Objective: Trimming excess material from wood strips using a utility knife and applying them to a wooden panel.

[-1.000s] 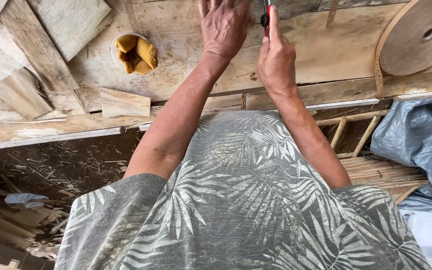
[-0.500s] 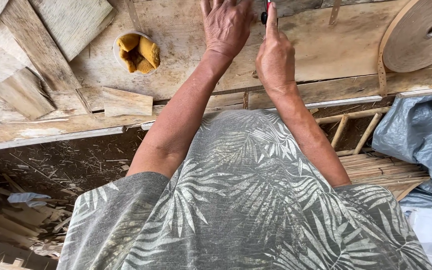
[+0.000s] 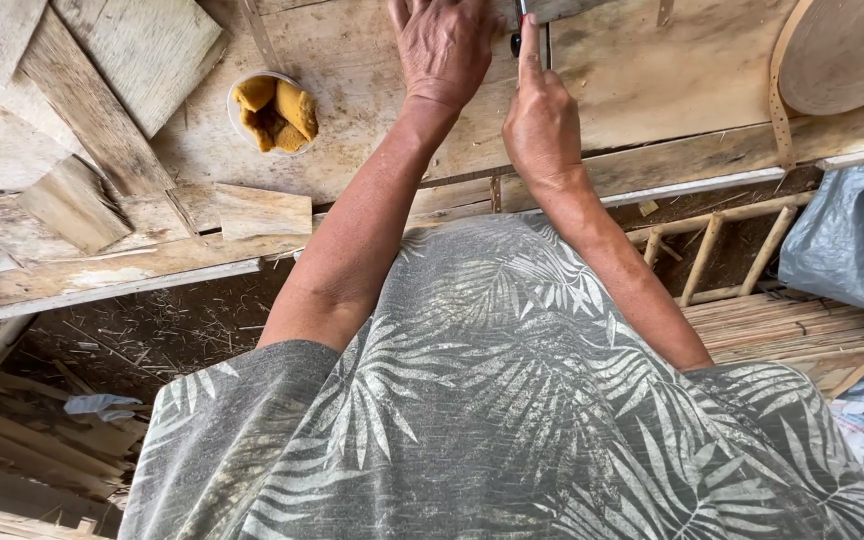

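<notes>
Stood over a rough wooden bench (image 3: 652,70) and worked at its far edge, at twelve o'clock. Pressed the left hand (image 3: 447,45) open and palm-down on the boards, fingers running off the top of the view. Closed the right hand (image 3: 542,120) just beside it, toward one o'clock, around a slim tool (image 3: 519,30) with a dark and red shaft, forefinger laid straight along it. Looked, as a judgement, to be partway through marking or scoring the wood, one hand steadying and the other guiding. Would call next for firm weight from the flat hand and a straight, unhurried line from the tool.

Left untouched at ten o'clock a small round bowl (image 3: 274,108) of yellow-brown wads, and at eight o'clock a flat wooden offcut (image 3: 262,210). Had at two o'clock a big roll of pale strip (image 3: 847,50), one end hanging down over the bench edge. Had lower, at three to four o'clock, a bamboo frame (image 3: 722,250) and a grey tarpaulin (image 3: 852,250).

Could not make out the tool's tip, nor what it touched: both cut off at the top edge. Could not see the left fingertips either. Lost much of the ground at six o'clock behind a leaf-print shirt (image 3: 512,420).
</notes>
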